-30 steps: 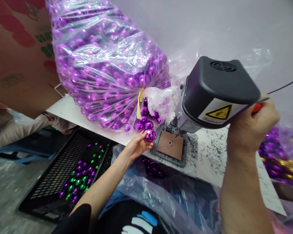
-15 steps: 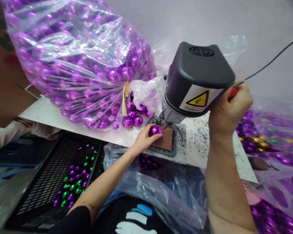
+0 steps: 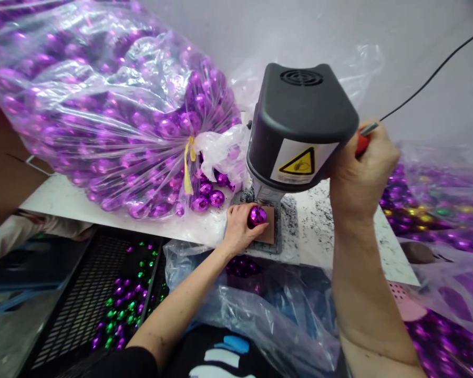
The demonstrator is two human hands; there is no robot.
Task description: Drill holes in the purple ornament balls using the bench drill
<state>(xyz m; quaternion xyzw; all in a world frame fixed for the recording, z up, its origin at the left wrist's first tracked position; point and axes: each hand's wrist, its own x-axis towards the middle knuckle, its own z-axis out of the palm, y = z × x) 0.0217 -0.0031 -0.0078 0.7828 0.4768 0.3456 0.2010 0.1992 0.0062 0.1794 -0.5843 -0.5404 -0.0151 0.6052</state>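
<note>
A shiny purple faceted ball point(image 3: 257, 216) is pinched between the thumb and fingers of my left hand point(image 3: 239, 227). My left hand holds it over a brown pad point(image 3: 267, 235) on the grey base point(image 3: 278, 245) of a black bench machine point(image 3: 305, 115), which looks like a small drill press. The ball sits right by the machine's lower end, and whether the two touch is hidden. On the machine's right side, my right hand point(image 3: 364, 173) is wrapped around a red-gripped lever point(image 3: 362, 143) with a metal rod end.
A big tied clear bag point(image 3: 114, 115) of purple balls fills the left of the white table point(image 3: 319, 231). Loose purple balls point(image 3: 216, 198) lie beside its knot. A black crate point(image 3: 74, 299) with small green and purple pieces stands below. Another person's sleeve point(image 3: 35, 231) shows at left.
My left hand has brought the ball to the right, closer under the machine's lower end. My right hand keeps its hold on the lever. The whole view has shifted slightly.
</note>
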